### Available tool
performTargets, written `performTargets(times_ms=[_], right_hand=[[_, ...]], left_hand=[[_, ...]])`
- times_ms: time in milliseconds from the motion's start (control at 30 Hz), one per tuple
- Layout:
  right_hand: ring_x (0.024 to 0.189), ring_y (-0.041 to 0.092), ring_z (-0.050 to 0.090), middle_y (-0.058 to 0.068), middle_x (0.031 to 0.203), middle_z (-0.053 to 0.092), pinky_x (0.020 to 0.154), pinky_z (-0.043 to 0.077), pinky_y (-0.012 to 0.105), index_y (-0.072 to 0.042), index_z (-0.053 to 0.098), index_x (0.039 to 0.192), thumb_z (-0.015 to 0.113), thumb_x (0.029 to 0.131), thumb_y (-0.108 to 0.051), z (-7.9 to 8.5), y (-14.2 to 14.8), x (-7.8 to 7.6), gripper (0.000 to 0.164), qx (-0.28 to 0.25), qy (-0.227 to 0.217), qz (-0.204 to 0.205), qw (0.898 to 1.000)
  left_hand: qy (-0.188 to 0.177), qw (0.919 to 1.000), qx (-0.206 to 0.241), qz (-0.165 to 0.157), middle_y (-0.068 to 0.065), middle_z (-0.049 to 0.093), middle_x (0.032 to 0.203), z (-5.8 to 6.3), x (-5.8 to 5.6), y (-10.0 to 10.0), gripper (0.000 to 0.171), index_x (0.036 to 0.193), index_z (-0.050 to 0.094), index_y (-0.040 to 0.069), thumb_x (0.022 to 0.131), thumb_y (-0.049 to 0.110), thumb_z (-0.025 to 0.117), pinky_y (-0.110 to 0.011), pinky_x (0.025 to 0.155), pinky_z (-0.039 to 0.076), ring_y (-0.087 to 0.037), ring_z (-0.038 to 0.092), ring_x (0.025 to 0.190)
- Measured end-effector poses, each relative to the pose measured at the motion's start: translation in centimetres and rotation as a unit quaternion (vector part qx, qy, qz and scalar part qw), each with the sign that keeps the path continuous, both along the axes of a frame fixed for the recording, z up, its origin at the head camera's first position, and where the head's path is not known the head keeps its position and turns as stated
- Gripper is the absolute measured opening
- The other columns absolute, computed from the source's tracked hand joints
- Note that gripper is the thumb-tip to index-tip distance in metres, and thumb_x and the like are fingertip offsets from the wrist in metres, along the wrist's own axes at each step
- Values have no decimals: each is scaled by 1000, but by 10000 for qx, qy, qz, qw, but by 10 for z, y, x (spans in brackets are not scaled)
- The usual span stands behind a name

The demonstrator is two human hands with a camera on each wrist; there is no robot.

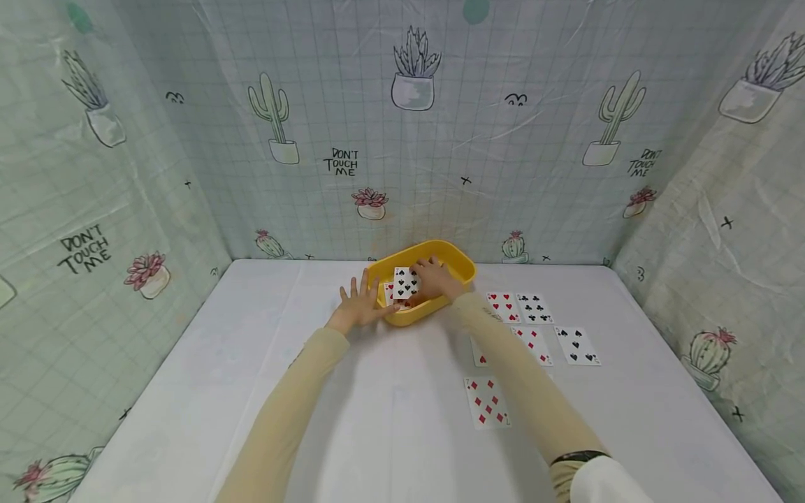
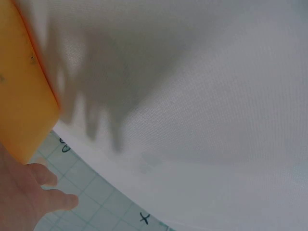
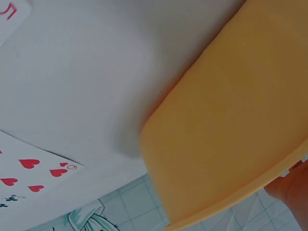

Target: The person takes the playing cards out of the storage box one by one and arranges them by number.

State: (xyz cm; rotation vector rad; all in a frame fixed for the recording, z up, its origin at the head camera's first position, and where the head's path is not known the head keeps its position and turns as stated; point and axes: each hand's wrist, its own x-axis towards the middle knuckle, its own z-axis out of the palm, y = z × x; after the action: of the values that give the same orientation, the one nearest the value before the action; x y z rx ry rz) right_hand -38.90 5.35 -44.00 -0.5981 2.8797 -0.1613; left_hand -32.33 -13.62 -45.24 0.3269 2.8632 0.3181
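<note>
A yellow plastic bin (image 1: 464, 264) stands at the back middle of the white table, with several playing cards (image 1: 388, 293) inside. My right hand (image 1: 435, 278) reaches over the bin and holds a spades card (image 1: 404, 283) by its right side, face up, above the other cards. In the right wrist view only part of that hand (image 3: 294, 195) shows past the bin's rim, and the card is hidden. My left hand (image 1: 357, 307) is at the bin's left end, fingers spread and straight, the thumb along the near rim. The left wrist view shows some of its fingers (image 2: 57, 199) beside the bin.
Right of the bin, face-up cards lie on the table: a six of hearts (image 1: 503, 307), a clubs card (image 1: 534, 309), a spades card (image 1: 577, 346), a diamonds card (image 1: 534, 344) and a seven of diamonds (image 1: 488, 404). My right forearm partly covers another red card (image 1: 479, 355). A printed curtain (image 1: 428, 175) stands behind.
</note>
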Motion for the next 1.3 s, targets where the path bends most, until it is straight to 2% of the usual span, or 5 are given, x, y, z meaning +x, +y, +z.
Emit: performTargets(times_ms=[33,233,500,867,1300], right_hand=[[136,37,12,9,145,28,105,16,58,-15,39,134,69,67,-55,7,0,5,84,45,-49,-57,10000],[130,34,22,8,140,34,103,23,57,-16,42,131,66,70,-55,10,8,7,76,20,349,72,9994],[131,36,17,10,141,32,103,17,61,-13,42,131,70,68,-49,19,15,11,78,-513,301,43,9982],[126,34,23,11,139,35,101,25,55,-12,45,128,70,69,-49,34,22,22,74,-466,501,159,9975],[129,39,20,12,138,36,103,20,58,-11,45,128,72,69,-44,48,36,38,74,-503,719,467,9950]], left_hand=[[3,10000,-15,3,-14,-22,148,1,0,0,101,144,-4,12,75,78,28,-66,101,-3,-46,-8,133],[54,9997,-219,-61,-16,-19,148,7,4,0,91,144,-2,11,82,69,30,-64,103,1,-45,-5,134],[79,9998,-189,-77,-18,-19,148,7,6,0,89,144,-1,10,84,66,32,-64,103,2,-47,-5,134],[34,9997,-213,-85,-17,-20,148,7,5,1,90,144,-1,10,83,67,32,-64,103,1,-46,-6,134],[36,9998,-163,-57,-16,-20,148,6,5,1,90,144,-2,11,83,66,34,-63,104,1,-46,-6,134]])
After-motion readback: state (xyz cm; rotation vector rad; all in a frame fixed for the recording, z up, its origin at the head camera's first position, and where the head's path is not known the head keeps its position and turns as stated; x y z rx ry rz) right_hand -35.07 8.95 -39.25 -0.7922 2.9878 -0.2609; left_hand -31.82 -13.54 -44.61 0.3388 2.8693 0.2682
